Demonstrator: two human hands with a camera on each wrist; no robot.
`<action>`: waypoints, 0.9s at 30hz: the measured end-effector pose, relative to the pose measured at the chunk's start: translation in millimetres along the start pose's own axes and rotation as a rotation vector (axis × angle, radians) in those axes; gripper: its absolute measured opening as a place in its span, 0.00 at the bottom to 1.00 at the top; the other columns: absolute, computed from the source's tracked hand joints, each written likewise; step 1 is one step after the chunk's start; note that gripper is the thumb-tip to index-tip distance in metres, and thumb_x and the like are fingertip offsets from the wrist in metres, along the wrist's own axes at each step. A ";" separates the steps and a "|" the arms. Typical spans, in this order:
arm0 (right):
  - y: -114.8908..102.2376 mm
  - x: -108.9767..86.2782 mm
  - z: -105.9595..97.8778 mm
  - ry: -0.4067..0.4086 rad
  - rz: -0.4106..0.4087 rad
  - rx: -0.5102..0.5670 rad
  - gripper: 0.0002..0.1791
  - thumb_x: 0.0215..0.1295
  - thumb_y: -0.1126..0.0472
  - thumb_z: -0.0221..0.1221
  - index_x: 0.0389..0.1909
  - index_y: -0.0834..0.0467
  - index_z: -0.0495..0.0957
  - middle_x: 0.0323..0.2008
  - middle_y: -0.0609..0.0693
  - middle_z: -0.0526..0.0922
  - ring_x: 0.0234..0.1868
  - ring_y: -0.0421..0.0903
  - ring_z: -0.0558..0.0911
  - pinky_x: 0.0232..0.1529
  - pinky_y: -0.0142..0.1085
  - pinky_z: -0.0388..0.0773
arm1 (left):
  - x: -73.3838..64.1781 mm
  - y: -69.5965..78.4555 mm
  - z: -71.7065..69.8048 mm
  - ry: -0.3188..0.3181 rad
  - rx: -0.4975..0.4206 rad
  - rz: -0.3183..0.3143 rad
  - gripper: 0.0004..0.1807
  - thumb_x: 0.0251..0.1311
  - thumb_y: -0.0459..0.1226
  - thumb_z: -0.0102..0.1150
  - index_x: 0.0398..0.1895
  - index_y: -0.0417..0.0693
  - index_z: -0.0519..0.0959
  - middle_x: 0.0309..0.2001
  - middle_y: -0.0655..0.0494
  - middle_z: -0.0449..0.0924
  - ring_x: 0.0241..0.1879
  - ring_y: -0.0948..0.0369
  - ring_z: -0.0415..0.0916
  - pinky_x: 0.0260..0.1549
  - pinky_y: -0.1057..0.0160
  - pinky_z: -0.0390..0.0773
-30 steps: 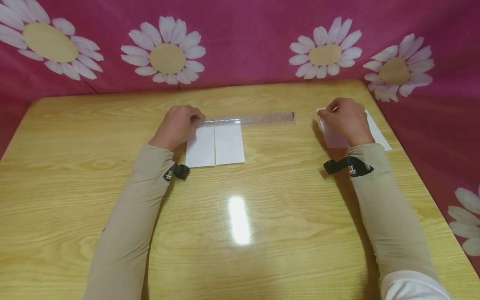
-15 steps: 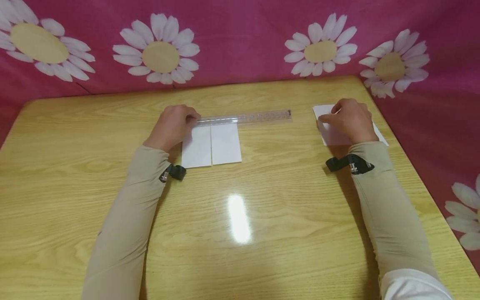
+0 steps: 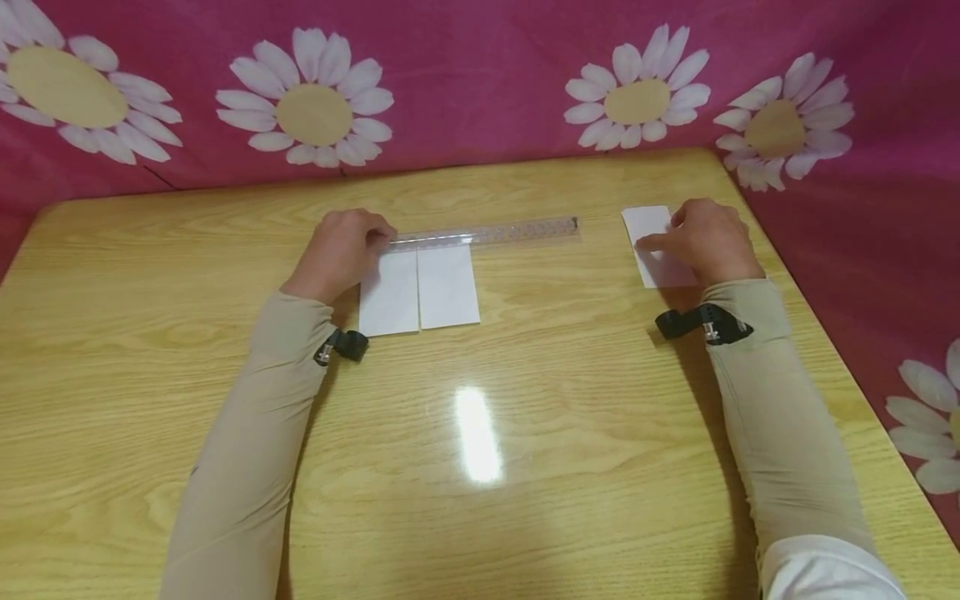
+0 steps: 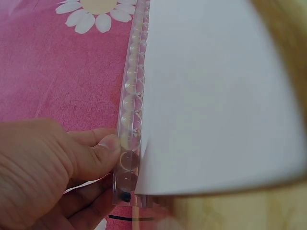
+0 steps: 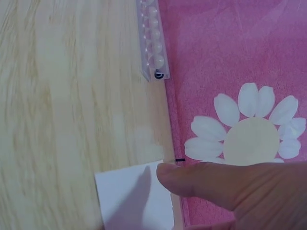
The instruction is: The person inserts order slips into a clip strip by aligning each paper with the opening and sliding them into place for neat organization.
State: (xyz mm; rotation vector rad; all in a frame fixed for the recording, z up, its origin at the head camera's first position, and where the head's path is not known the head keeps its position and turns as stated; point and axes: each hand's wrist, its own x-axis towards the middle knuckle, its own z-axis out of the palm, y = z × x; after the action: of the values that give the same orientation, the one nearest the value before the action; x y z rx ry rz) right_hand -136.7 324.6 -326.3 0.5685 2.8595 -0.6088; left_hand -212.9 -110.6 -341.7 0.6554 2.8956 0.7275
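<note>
A clear plastic ruler with a row of round shapes lies across the far edge of two white paper sheets side by side, the left sheet and the right sheet. My left hand pinches the ruler's left end; in the left wrist view its thumb sits on the ruler's edge with fingers behind. Over another white paper at the right is my right hand, thumb and forefinger apart. The right wrist view shows the straight thumb at that paper's corner; the other fingers are mostly hidden.
The wood-grain table reaches back to a pink cloth printed with large white daisies. More cloth hangs along the right edge. A bright light reflection shows on the tabletop between the forearms.
My right hand has shifted slightly right over its paper, baring the paper's far left corner and covering its right part. The left hand keeps its pinch on the ruler. The head view shifts a little.
</note>
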 end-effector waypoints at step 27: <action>3.1 2.0 -0.5 -0.038 -0.034 -0.023 0.33 0.59 0.45 0.72 0.49 0.72 0.82 0.48 0.69 0.84 0.44 0.61 0.76 0.39 0.48 0.77 | -0.6 1.1 -0.5 -0.008 -0.009 -0.021 0.15 0.71 0.26 0.55 0.56 0.38 0.85 0.57 0.40 0.86 0.59 0.44 0.79 0.67 0.45 0.77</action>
State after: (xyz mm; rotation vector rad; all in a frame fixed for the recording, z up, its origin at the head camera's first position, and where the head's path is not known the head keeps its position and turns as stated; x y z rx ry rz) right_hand -137.3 328.1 -327.4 0.5008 2.8424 -0.5850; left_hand -212.1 -110.2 -340.8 0.6248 2.8851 0.7334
